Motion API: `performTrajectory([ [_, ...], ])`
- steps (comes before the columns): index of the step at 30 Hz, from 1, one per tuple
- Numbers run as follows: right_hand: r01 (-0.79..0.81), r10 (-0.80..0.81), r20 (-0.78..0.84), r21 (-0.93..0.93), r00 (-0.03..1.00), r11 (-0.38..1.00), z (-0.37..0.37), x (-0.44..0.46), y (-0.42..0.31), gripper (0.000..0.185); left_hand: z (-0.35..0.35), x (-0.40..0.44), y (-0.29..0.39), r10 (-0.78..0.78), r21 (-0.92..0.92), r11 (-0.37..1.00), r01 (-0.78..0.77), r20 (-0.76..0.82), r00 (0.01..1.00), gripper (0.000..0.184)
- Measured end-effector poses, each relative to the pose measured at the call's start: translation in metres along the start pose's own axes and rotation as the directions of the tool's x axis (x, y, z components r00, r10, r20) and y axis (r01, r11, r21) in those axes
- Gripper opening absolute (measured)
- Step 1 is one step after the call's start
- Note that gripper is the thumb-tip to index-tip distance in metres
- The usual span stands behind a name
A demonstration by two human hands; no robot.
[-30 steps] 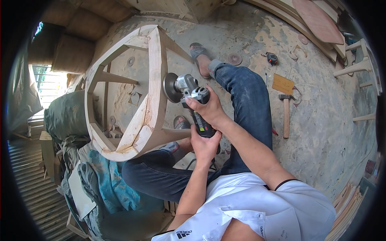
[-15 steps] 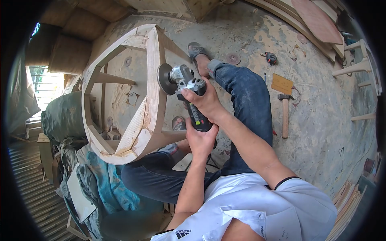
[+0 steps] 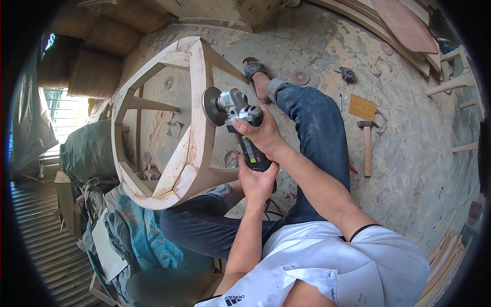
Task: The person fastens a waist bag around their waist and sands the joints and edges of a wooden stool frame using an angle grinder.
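An angle grinder (image 3: 249,148) with a grey disc (image 3: 211,106) is held in both my hands. My right hand (image 3: 263,134) wraps round its body just behind the metal head. Lower down, my left hand (image 3: 257,181) closes round the rear end of the handle. The disc stands on edge against the outer side of a pale wooden chair frame (image 3: 203,97), which has several legs and rests tilted by my legs. Whether the disc touches the wood, I cannot tell. A brownish joint line shows at the frame's near corner.
On the dusty floor to the right lie a hammer (image 3: 367,148), a tape measure (image 3: 348,75), a yellowish sheet (image 3: 362,107) and a round disc (image 3: 300,77). Boards (image 3: 404,30) are stacked at upper right. Crumpled cloth (image 3: 146,230) and a green bundle (image 3: 89,151) lie at left.
The whole view has shifted a little, so the frame, floor items and legs appear slightly further right. Both hands keep their hold on the grinder, its disc still beside the frame.
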State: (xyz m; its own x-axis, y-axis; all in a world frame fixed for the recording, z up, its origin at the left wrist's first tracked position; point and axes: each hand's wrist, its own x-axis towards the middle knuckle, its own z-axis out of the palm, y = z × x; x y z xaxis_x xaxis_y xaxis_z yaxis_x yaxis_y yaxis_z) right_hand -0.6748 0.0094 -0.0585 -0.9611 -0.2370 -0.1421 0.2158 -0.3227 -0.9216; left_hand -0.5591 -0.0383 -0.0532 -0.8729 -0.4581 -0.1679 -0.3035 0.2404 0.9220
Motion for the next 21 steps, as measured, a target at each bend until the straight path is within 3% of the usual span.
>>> performTrajectory([
  [2,-0.001,0.003,0.026,-0.058,1.0,0.998,-0.003,-0.006,0.003,0.057,0.001,-0.002,-0.01,0.013,-0.018,1.0,-0.013,-0.001,1.0,0.049],
  [6,-0.11,0.116,-0.036,0.125,0.993,0.986,-0.009,-0.017,0.025,0.06,0.004,-0.015,-0.02,-0.058,0.001,0.998,0.058,0.015,0.998,0.052],
  [9,-0.044,0.037,-0.1,-0.074,0.994,0.996,-0.016,-0.025,0.033,0.055,-0.001,-0.016,-0.023,-0.036,0.058,0.998,0.033,0.036,0.999,0.051],
  [10,-0.064,0.067,-0.08,0.041,0.994,0.997,-0.014,-0.031,0.031,0.059,-0.006,-0.016,-0.02,-0.01,0.104,0.995,0.005,0.04,0.999,0.051],
  [13,-0.09,0.09,0.003,0.09,0.996,0.992,-0.005,-0.04,0.009,0.06,-0.018,-0.021,-0.009,-0.041,0.113,0.993,0.034,0.061,0.997,0.056],
  [14,-0.114,0.11,0.059,0.071,0.992,0.991,-0.004,-0.045,-0.008,0.068,-0.017,-0.022,-0.016,-0.006,0.073,0.997,0.003,0.033,0.999,0.056],
  [17,0.175,-0.191,-0.086,-0.17,0.978,0.97,0.007,-0.045,0.021,0.07,-0.019,-0.027,-0.027,0.02,0.019,1.0,-0.02,-0.004,1.0,0.058],
  [21,0.061,-0.071,-0.048,-0.182,0.996,0.981,0.004,-0.055,0.021,0.067,-0.021,-0.038,-0.036,-0.029,0.089,0.996,0.029,-0.004,1.0,0.056],
])
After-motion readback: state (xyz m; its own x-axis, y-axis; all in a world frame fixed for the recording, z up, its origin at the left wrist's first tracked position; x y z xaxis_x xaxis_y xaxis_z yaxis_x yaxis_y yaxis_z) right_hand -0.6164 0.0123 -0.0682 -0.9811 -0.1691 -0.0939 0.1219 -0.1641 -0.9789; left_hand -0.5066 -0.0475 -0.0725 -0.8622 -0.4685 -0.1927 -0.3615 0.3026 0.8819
